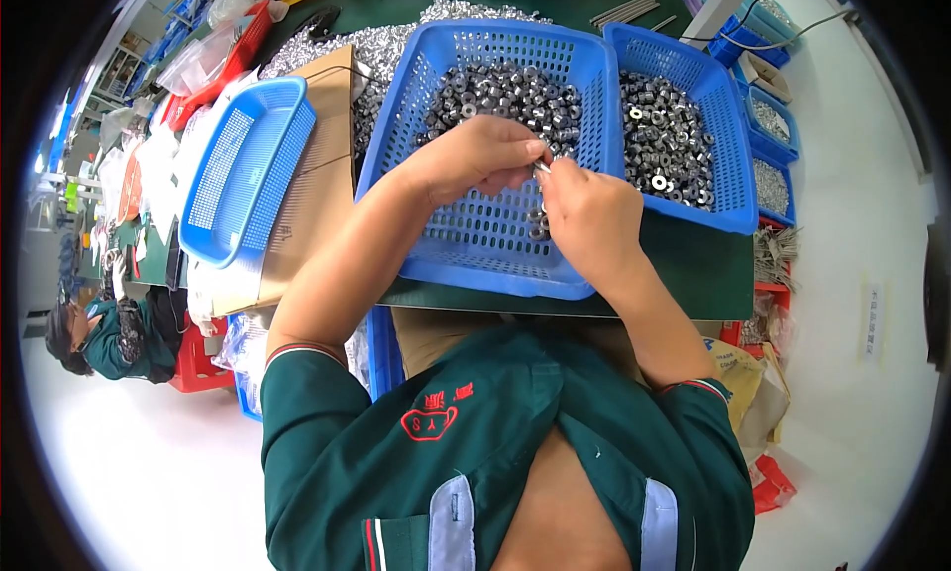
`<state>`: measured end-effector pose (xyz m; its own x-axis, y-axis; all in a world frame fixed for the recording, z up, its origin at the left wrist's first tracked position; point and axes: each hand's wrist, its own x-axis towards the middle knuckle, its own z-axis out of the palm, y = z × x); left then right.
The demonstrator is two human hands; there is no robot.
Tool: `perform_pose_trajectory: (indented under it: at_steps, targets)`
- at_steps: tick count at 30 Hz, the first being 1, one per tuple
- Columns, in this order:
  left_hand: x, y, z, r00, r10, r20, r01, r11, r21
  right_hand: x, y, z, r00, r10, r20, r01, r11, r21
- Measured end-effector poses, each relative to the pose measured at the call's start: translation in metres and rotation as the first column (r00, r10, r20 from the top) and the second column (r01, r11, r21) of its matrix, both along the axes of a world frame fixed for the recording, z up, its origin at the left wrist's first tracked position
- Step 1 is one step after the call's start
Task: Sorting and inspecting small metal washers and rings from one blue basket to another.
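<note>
Inspector: Position of the hands?

Recorder: Both are over the middle blue basket (475,244), on the green tabletop (693,274). The left hand (475,160) and right hand (591,214) meet fingertip to fingertip; their fingers are pressed together, pinching a small metal part (541,167) between them.

Inspector: The stock?

Recorder: Small metal rings (505,96) are heaped at the far end of that basket, and a few lie just under the right hand. A second blue basket (728,165), touching it on the right, holds more rings. An empty blue basket (248,165) lies tilted on a cardboard box (317,205) to the left.

Inspector: Others present?

Recorder: One person (109,338), far left, well apart.
</note>
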<state>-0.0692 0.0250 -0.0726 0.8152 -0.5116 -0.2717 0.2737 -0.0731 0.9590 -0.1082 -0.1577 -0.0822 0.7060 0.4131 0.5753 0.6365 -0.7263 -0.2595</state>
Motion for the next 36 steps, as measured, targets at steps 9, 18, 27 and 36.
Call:
perform_pose_trajectory:
  at_steps: [9, 18, 27, 36]
  targets:
    - [-0.007, -0.008, 0.014, 0.954, 0.028, 0.297, -0.010, 0.998, -0.062, 0.016, -0.017, 0.007, 0.810, 0.238, -0.535, 0.032, 0.895, 0.445]
    - [0.009, -0.008, -0.034, 0.925, -0.261, 0.274, 0.095, 0.862, 0.498, -0.003, -0.016, -0.002, 0.902, 0.214, -0.375, 0.034, 0.830, 0.557]
    - [-0.005, -0.031, -0.052, 0.736, -0.601, 0.313, 0.070, 0.526, 0.847, 0.000, -0.016, -0.008, 0.922, 0.254, -0.294, -0.028, 0.798, 0.602]
    - [0.019, -0.007, -0.017, 0.993, -0.113, -0.021, 0.115, 0.966, 0.230, -0.002, -0.016, -0.002, 0.895, 0.287, -0.342, 0.001, 0.764, 0.645]
